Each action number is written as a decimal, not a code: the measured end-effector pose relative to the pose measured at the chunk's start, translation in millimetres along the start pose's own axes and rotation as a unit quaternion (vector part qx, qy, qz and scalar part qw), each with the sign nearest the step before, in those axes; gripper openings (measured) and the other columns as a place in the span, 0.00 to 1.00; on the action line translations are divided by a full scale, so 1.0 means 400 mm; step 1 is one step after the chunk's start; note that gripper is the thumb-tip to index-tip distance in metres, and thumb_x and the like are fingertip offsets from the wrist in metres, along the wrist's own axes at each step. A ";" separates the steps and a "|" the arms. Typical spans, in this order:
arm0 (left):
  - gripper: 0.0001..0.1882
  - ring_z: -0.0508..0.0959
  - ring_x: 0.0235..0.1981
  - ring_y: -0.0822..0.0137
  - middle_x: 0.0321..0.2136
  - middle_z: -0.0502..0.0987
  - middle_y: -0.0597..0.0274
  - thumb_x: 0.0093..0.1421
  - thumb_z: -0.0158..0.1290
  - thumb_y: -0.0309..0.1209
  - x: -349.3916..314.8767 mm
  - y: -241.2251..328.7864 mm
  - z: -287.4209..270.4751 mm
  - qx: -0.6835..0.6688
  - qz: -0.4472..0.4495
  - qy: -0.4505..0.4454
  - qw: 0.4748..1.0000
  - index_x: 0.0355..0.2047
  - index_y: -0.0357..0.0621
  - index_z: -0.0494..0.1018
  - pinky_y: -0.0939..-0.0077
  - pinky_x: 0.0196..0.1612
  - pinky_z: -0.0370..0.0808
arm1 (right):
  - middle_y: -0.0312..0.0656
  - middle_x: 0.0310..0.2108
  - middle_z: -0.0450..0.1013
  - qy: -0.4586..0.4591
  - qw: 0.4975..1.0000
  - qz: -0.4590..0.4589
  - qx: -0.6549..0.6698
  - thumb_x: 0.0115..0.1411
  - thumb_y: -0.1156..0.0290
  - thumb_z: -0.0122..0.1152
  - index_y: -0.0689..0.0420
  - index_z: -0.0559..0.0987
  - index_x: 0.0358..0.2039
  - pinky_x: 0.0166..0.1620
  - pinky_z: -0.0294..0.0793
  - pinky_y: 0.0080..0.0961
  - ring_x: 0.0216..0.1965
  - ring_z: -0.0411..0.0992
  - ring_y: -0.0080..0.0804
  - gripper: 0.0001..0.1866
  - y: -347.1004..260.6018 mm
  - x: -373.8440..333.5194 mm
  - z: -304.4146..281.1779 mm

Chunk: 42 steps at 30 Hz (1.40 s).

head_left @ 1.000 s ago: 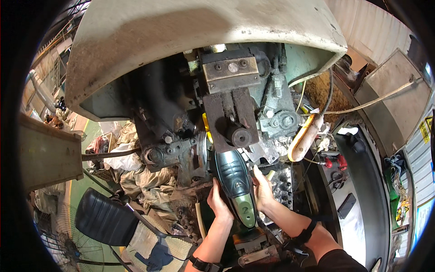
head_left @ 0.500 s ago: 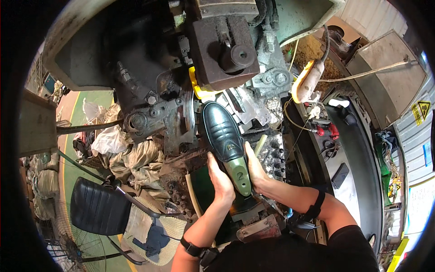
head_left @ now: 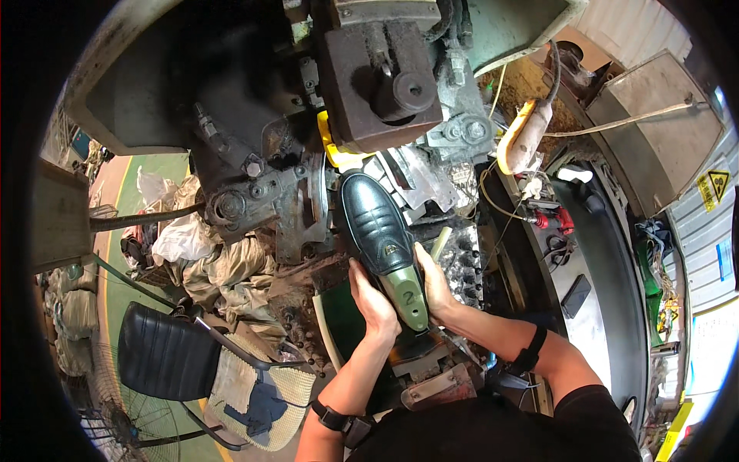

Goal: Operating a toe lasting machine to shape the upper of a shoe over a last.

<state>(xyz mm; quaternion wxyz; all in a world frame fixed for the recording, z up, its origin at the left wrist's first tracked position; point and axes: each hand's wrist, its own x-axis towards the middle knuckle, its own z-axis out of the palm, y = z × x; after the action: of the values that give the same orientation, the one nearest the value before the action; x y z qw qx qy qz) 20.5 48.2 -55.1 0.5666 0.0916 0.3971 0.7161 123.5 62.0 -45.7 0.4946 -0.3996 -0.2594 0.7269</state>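
Observation:
A black leather shoe upper (head_left: 375, 219) is stretched over a green shoe last (head_left: 405, 296), its toe pointing away from me under the machine's dark block head (head_left: 382, 92). My left hand (head_left: 372, 300) presses along the left side near the heel. My right hand (head_left: 435, 283) grips the opposite side, so the shoe is held between both palms. Some fingers are hidden beneath it. Just past the toe are the machine's metal plates (head_left: 400, 177) and a yellow part (head_left: 332, 142).
A hand lamp (head_left: 523, 137) hangs right of the machine. Farther right, a bench (head_left: 589, 323) carries a phone (head_left: 576, 297), scissors (head_left: 560, 252) and a red tool (head_left: 556, 221). At left stand a black chair (head_left: 165, 353), a fan (head_left: 138, 400) and cloth sacks (head_left: 239, 269).
The shoe and both hands stay in nearly the same place under the machine head. The last has turned very slightly, and the whole view has shifted a little.

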 end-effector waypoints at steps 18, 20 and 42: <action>0.48 0.69 0.61 0.47 0.63 0.64 0.35 0.63 0.60 0.39 -0.221 0.119 0.063 0.466 0.183 -0.104 0.859 0.72 0.33 0.43 0.61 0.64 0.65 | 0.52 0.27 0.79 -0.152 0.728 -0.130 -0.656 0.63 0.58 0.60 0.56 0.80 0.50 0.36 0.77 0.45 0.30 0.79 0.52 0.19 -0.132 -0.133 -0.291; 0.54 0.63 0.66 0.40 0.66 0.57 0.29 0.57 0.64 0.42 -0.212 0.081 0.068 0.570 0.253 -0.067 0.779 0.71 0.29 0.41 0.58 0.67 0.62 | 0.52 0.28 0.80 -0.091 0.672 -0.207 -0.705 0.63 0.56 0.60 0.56 0.81 0.46 0.40 0.77 0.48 0.33 0.79 0.54 0.19 -0.128 -0.136 -0.273; 0.59 0.74 0.53 0.34 0.55 0.70 0.28 0.51 0.68 0.40 -0.208 0.029 0.079 0.650 0.318 0.023 0.689 0.72 0.37 0.39 0.51 0.56 0.72 | 0.57 0.26 0.77 -0.070 0.707 -0.250 -0.658 0.63 0.59 0.58 0.61 0.83 0.32 0.41 0.76 0.49 0.32 0.77 0.58 0.17 -0.112 -0.114 -0.291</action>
<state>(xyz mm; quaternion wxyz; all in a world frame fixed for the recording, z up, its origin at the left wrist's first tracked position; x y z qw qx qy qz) 58.6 -11.1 0.2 0.0939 0.5414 0.7235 0.4179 252.8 34.6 -59.9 0.2506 -0.4917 -0.7962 0.2479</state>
